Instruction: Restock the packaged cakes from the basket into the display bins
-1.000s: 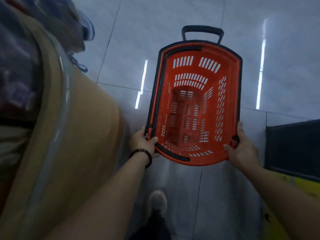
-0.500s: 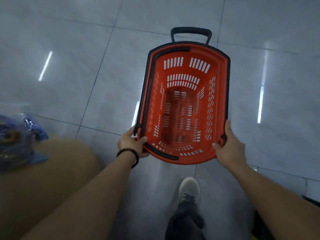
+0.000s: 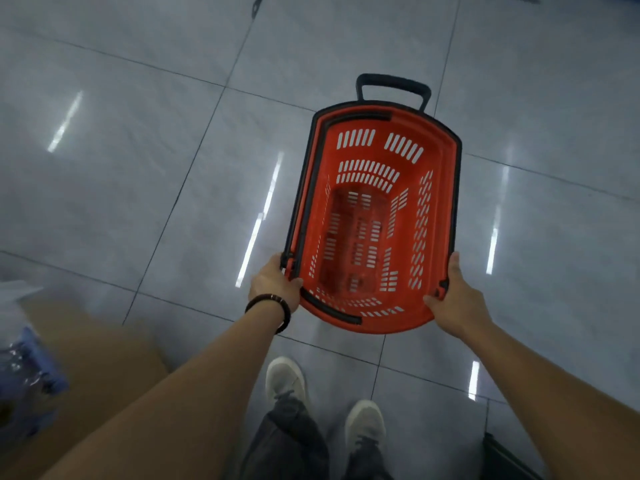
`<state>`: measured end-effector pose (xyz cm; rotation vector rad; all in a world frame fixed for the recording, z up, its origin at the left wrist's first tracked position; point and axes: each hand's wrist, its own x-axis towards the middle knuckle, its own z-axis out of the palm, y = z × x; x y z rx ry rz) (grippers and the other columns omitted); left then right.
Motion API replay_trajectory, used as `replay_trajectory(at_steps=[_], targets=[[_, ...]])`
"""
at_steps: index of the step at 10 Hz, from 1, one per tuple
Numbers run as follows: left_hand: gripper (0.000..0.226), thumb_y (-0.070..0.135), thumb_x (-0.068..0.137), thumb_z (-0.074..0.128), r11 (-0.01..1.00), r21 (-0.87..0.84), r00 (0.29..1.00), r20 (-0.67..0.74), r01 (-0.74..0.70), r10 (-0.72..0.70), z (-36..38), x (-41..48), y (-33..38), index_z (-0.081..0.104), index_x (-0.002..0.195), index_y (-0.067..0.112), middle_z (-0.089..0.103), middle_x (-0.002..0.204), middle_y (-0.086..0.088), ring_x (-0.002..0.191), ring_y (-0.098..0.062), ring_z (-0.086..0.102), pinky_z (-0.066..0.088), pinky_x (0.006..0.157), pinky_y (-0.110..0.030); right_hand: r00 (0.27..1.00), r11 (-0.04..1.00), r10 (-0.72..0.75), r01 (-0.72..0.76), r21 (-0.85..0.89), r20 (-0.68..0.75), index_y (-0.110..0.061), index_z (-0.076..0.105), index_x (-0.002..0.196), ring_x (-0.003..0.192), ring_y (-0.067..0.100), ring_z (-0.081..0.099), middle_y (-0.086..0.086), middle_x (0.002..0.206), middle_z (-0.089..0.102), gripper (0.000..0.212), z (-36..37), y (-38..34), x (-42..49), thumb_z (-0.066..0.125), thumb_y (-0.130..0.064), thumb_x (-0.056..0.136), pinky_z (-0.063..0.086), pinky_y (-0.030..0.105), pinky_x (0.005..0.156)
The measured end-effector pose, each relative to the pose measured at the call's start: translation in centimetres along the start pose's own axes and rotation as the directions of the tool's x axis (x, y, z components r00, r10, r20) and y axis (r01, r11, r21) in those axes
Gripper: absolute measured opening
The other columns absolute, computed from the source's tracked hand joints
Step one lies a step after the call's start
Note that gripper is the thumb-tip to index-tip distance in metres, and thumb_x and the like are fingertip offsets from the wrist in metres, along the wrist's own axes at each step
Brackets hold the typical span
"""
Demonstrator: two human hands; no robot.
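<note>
An orange plastic shopping basket (image 3: 433, 202) with black rim trim and a dark pull handle at its far end hangs above the tiled floor. Nothing lies inside it; its slotted bottom shows bare. My left hand (image 3: 275, 285), with a dark bracelet on the wrist, grips the near left corner of the rim. My right hand (image 3: 457, 299) grips the near right corner, thumb over the rim. No packaged cakes or display bins are in view.
Glossy grey floor tiles (image 3: 138, 150) spread all around, with light streaks reflected in them. A brown cardboard-like surface (image 3: 86, 358) and blue plastic-wrapped packs (image 3: 24, 368) sit at the lower left. My two feet in grey shoes (image 3: 287, 379) stand below the basket.
The view has swung away from the brown bin and dark shelf edge toward open floor. The basket stays held by both hands in the same grip.
</note>
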<state>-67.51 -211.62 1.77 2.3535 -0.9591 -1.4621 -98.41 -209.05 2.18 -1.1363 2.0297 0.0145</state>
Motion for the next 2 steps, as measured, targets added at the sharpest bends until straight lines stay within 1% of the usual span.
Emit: replay_trajectory(at_steps=[1, 2], targets=[[0.05, 0.03, 0.099, 0.066, 0.999, 0.027, 0.999, 0.033, 0.038, -0.039, -1.2, 0.1, 1.1, 0.048, 0.146, 0.026, 0.069, 0.115, -0.008, 0.098, -0.031, 0.071, 0.063, 0.087, -0.049, 0.999, 0.999, 0.044, -0.044, -0.013, 0.011, -0.027, 0.005, 0.168, 0.119, 0.035, 0.066, 0.014, 0.144, 0.062, 0.094, -1.0, -1.3, 0.7, 0.069, -0.034, 0.099, 0.054, 0.043, 0.104], [0.067, 0.032, 0.101, 0.065, 0.994, 0.08, 0.997, -0.019, 0.069, -0.068, -2.8, -0.2, 2.9, 0.033, 0.158, 0.015, 0.059, 0.141, -0.015, 0.119, -0.032, 0.063, 0.055, 0.095, -0.04, 0.994, 1.0, 0.005, -0.008, -0.027, -0.11, -0.017, 0.047, 0.148, 0.104, 0.033, 0.07, 0.016, 0.128, 0.069, 0.059, -2.0, -2.4, 0.7, 0.066, -0.041, 0.097, 0.059, 0.047, 0.095]])
